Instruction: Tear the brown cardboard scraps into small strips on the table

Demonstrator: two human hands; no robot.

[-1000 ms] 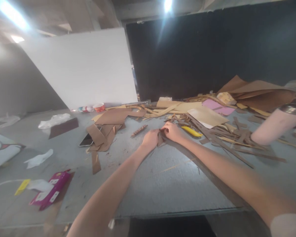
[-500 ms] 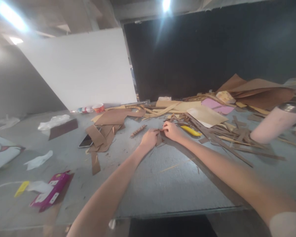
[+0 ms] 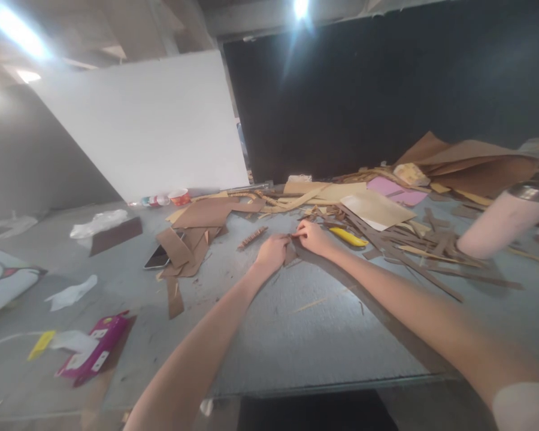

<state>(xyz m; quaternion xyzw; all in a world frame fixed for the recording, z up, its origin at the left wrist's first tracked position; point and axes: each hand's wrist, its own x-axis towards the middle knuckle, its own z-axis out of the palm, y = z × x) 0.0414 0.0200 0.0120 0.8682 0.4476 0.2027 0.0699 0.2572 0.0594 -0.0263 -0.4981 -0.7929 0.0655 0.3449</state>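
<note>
Close together at the middle of the table [image 3: 269, 335], my left hand [image 3: 273, 251] and my right hand [image 3: 313, 237] pinch a small brown strip [image 3: 293, 236], leather or thick paper by its look. My fingers cover most of it. Just below the fingertips a brown flat piece [image 3: 291, 256] shows, partly behind my left hand. A yellow banana-shaped tool [image 3: 348, 237], perhaps a cutter, lies right of my right hand. To the left of my left hand rests a short brown braided or notched piece [image 3: 252, 237].
Brown sheets [image 3: 193, 257] partly cover a phone [image 3: 156, 257] on the left. Strips and scraps [image 3: 422, 254] spread on the right beside a pink tumbler [image 3: 505, 224]. A magenta tissue pack [image 3: 101, 347] lies front left. White and black boards stand behind.
The fingers of both hands have shifted slightly around the small brown strip, the right fingertips straightening a little. Otherwise the hands stay in place and the table things have not moved.
</note>
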